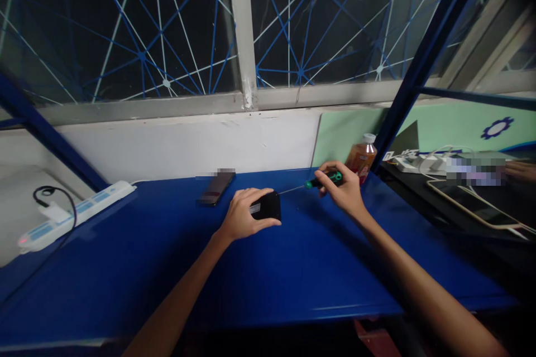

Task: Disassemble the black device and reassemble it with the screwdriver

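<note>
My left hand (249, 213) is closed around a small black box-shaped device (268, 207) with a pale label on it, thumb and fingers on opposite edges. In my right hand (341, 187) is a screwdriver (324, 181) with a black and green handle. Its thin metal shaft points left, and the tip is at the upper right corner of the black device; whether it sits in a screw is too small to tell. Both hands are over the blue table (293, 268).
A dark phone (218, 187) lies behind my left hand. A bottle of orange-brown drink (363, 159) stands behind my right hand. A white power strip (79, 215) with a plugged-in cable is at left. Rightward, a black table holds another phone (473, 203), cables and part of someone's hand (521, 170).
</note>
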A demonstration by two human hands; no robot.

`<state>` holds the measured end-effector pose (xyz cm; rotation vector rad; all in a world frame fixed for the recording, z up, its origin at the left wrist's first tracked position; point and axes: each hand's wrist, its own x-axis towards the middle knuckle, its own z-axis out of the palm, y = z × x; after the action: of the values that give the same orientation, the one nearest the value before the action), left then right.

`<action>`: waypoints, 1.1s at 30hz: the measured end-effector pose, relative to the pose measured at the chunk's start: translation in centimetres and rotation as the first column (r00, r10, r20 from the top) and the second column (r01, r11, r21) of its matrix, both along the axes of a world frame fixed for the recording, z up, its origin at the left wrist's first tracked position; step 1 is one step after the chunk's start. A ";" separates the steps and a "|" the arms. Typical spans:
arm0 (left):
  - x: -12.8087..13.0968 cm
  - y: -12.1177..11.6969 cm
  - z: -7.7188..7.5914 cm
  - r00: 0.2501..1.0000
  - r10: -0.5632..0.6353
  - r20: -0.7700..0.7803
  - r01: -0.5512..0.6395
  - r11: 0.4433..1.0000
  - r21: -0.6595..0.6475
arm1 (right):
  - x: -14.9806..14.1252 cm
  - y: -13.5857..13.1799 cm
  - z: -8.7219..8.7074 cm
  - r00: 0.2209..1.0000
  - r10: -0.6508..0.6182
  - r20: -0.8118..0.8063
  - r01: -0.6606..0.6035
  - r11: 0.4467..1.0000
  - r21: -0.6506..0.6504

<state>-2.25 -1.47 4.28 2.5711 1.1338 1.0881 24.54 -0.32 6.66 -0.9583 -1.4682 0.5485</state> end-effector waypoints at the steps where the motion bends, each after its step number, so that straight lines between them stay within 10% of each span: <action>1: 0.0 0.0 0.0 1.000 0.000 0.000 0.000 1.000 0.003 | 0.1 -0.1 0.1 1.000 0.012 0.010 -0.012 1.000 0.000; 6: 0.1 0.1 -0.1 1.000 -0.011 -0.004 0.011 1.000 0.006 | 0.4 0.0 0.3 0.971 0.232 -0.055 -0.233 0.973 -0.006; 12: 0.1 0.0 -0.1 1.000 -0.010 -0.001 0.010 1.000 -0.001 | 0.0 0.1 -0.1 0.999 0.022 -0.037 -0.022 1.000 -0.001; 17: 0.1 0.0 -0.1 1.000 -0.003 -0.002 0.003 1.000 -0.009 | 0.0 0.0 0.1 0.977 0.200 -0.069 -0.202 0.979 -0.024; 23: 0.0 0.0 -0.1 1.000 0.002 -0.003 -0.002 1.000 -0.004 | -0.1 0.0 0.1 1.000 0.000 -0.027 0.000 1.000 -0.026; 29: -0.1 0.1 0.1 1.000 0.009 0.002 -0.009 1.000 -0.006 | 0.1 0.0 0.4 0.958 0.280 -0.063 -0.284 0.956 -0.070; 33: 0.0 0.0 0.1 1.000 0.001 -0.009 -0.001 1.000 -0.014 | 0.1 0.1 0.3 0.983 0.170 -0.062 -0.174 0.983 -0.062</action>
<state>-2.22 -1.48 4.39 2.5680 1.1408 1.0662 24.63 -0.20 6.93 -0.8649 -1.4979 0.7497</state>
